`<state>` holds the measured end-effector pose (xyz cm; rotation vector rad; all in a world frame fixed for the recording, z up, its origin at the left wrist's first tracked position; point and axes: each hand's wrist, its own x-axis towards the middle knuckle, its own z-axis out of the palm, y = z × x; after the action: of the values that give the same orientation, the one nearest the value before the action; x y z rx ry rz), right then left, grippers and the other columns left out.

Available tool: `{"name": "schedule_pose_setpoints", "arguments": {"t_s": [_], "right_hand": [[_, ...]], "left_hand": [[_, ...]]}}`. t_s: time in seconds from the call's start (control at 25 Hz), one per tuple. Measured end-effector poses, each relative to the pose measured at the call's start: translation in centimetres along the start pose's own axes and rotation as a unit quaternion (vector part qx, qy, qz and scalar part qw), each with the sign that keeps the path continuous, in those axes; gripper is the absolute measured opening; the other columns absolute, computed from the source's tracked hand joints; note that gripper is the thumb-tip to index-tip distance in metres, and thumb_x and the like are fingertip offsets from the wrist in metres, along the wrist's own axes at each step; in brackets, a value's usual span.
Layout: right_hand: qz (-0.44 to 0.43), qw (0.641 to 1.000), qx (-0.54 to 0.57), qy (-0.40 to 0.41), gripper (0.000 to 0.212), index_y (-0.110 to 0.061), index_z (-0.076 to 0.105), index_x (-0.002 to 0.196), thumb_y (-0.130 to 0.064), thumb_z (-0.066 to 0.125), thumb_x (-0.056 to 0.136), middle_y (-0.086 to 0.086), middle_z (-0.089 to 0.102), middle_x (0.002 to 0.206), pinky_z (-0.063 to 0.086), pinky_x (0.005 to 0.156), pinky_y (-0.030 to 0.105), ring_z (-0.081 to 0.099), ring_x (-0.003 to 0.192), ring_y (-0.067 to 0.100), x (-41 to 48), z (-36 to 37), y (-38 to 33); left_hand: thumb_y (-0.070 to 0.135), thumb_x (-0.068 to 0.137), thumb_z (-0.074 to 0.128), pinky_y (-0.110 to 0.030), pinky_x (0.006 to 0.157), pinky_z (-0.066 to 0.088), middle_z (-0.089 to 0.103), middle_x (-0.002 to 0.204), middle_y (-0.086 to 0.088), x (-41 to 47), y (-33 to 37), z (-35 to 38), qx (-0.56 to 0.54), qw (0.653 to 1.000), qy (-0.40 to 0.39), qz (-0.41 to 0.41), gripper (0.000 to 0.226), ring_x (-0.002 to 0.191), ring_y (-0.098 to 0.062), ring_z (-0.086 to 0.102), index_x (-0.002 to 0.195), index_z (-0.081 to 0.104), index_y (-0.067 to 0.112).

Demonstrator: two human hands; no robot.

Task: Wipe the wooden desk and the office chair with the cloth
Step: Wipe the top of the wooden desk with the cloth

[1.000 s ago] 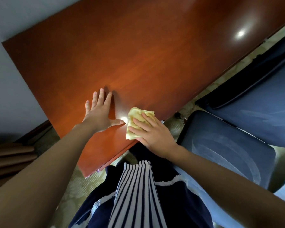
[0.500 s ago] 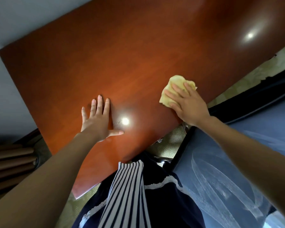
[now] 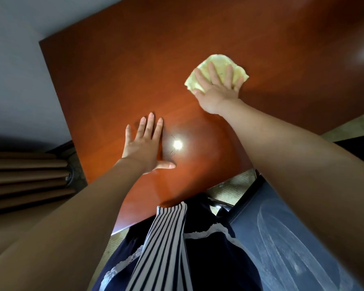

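Desk-wiping is under way: the right hand (image 3: 218, 89) presses the cloth (image 3: 216, 70) flat-fingered on the table (image 3: 135, 70), the left hand (image 3: 144, 147) braces with fingers spread, and the next stroke probably needs steady pressure.

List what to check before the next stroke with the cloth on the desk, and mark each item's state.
1. Right hand presses the cloth with fingers spread: ok.
2. Cloth lies on the desk, not hanging over an edge: ok.
3. Left hand rests flat on the desk, apart from the cloth: ok.
4. Cloth's underside clean: hidden, cannot tell.
5. Office chair wiped: whitish streaks on its seat, cannot tell.
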<state>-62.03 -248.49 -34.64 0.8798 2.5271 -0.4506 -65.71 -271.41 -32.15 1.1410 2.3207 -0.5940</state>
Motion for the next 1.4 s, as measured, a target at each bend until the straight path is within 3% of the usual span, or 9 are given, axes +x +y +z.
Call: {"name": "schedule_pose_setpoints", "arguments": {"t_s": [0.16, 0.28, 0.4, 0.48, 0.64, 0.84, 1.12, 1.32, 1.4], "right_hand": [[-0.1, 0.995, -0.024, 0.019, 0.053, -0.05, 0.001, 0.145, -0.054, 0.024, 0.098, -0.013, -0.014, 0.157, -0.012, 0.111, 0.059, -0.021, 0.141, 0.034, -2.7, 2.0, -2.2], [-0.169, 0.982, -0.007, 0.079, 0.05, -0.045, 0.017, 0.147, -0.05, 0.029, 0.098, -0.01, 0.003, 0.159, -0.007, 0.114, 0.052, -0.009, 0.145, 0.028, -6.4, 4.5, -2.9], [-0.236, 0.964, 0.002, 0.12, 0.046, -0.036, 0.037, 0.143, -0.043, 0.036, 0.097, -0.006, 0.028, 0.154, 0.007, 0.116, 0.045, 0.012, 0.145, 0.026, -10.7, 6.8, -2.0], [-0.257, 0.952, 0.044, 0.159, 0.041, -0.027, 0.055, 0.132, -0.036, 0.042, 0.094, -0.001, 0.048, 0.142, 0.024, 0.113, 0.046, 0.035, 0.135, 0.031, -13.5, 8.2, -0.6], [-0.185, 0.954, 0.081, 0.223, 0.035, -0.022, 0.066, 0.119, -0.027, 0.068, 0.084, 0.001, 0.062, 0.126, 0.042, 0.1, 0.049, 0.053, 0.119, 0.032, -17.1, 10.4, 3.5], [-0.091, 0.962, 0.067, 0.25, 0.038, -0.019, 0.063, 0.124, -0.023, 0.068, 0.086, 0.006, 0.059, 0.13, 0.044, 0.094, 0.046, 0.053, 0.117, 0.037, -17.0, 9.0, 10.8], [0.069, 0.973, 0.043, 0.215, 0.044, -0.03, 0.04, 0.143, -0.037, 0.041, 0.099, 0.002, 0.035, 0.151, 0.026, 0.111, 0.047, 0.023, 0.14, 0.033, -11.0, 3.6, 18.1], [0.207, 0.956, 0.094, 0.188, 0.048, -0.037, 0.024, 0.148, -0.042, 0.031, 0.101, -0.001, 0.016, 0.158, 0.014, 0.114, 0.053, 0.004, 0.143, 0.039, -9.3, 3.6, 14.0], [0.218, 0.952, 0.113, 0.182, 0.048, -0.04, 0.022, 0.147, -0.044, 0.03, 0.1, -0.003, 0.013, 0.159, 0.012, 0.114, 0.054, 0.002, 0.143, 0.039, -10.1, 4.4, 11.1]], "left_hand": [[0.086, 0.063, 0.045, -0.054, 0.114, -0.003, -0.029, 0.154, -0.01, 0.1, 0.2, -0.1, 0.007, 1.0, 0.0, -0.001, 0.13, 0.144, -0.027, -0.017, 0.145, -0.026, 0.015], [0.084, 0.064, 0.048, -0.054, 0.114, -0.002, -0.027, 0.154, -0.011, 0.0, 0.2, -0.1, 0.008, 1.0, 0.002, -0.001, 0.13, 0.145, -0.027, -0.015, 0.146, -0.024, 0.014], [0.083, 0.065, 0.05, -0.054, 0.114, 0.0, -0.024, 0.155, -0.012, 0.0, 0.3, -0.2, 0.011, 1.0, 0.007, 0.001, 0.129, 0.145, -0.029, -0.013, 0.147, -0.021, 0.013], [0.083, 0.066, 0.049, -0.054, 0.114, 0.001, -0.024, 0.155, -0.012, 0.0, 0.3, -0.3, 0.017, 1.0, 0.006, 0.001, 0.129, 0.145, -0.029, -0.012, 0.147, -0.021, 0.013], [0.083, 0.065, 0.049, -0.053, 0.114, 0.0, -0.024, 0.155, -0.013, -0.1, 0.4, -0.6, 0.021, 1.0, -0.004, 0.0, 0.129, 0.145, -0.03, -0.012, 0.147, -0.022, 0.012], [0.083, 0.066, 0.047, -0.053, 0.114, 0.0, -0.025, 0.155, -0.013, -0.2, 0.4, -0.7, 0.017, 1.0, -0.005, 0.004, 0.128, 0.145, -0.029, -0.012, 0.146, -0.023, 0.012], [0.085, 0.065, 0.045, -0.058, 0.112, 0.0, -0.03, 0.153, -0.008, -0.1, 0.1, -0.2, -0.008, 1.0, -0.001, 0.007, 0.127, 0.144, -0.025, -0.017, 0.145, -0.026, 0.016], [0.084, 0.066, 0.044, -0.058, 0.112, -0.002, -0.026, 0.155, -0.004, 0.0, -0.4, 0.8, -0.047, 0.998, 0.032, 0.014, 0.122, 0.145, -0.022, -0.017, 0.147, -0.022, 0.022], [0.083, 0.067, 0.037, -0.056, 0.113, -0.004, -0.025, 0.156, -0.002, -0.3, -0.8, 1.4, -0.084, 0.994, 0.063, 0.037, 0.114, 0.144, -0.023, -0.018, 0.148, -0.019, 0.025]]}}
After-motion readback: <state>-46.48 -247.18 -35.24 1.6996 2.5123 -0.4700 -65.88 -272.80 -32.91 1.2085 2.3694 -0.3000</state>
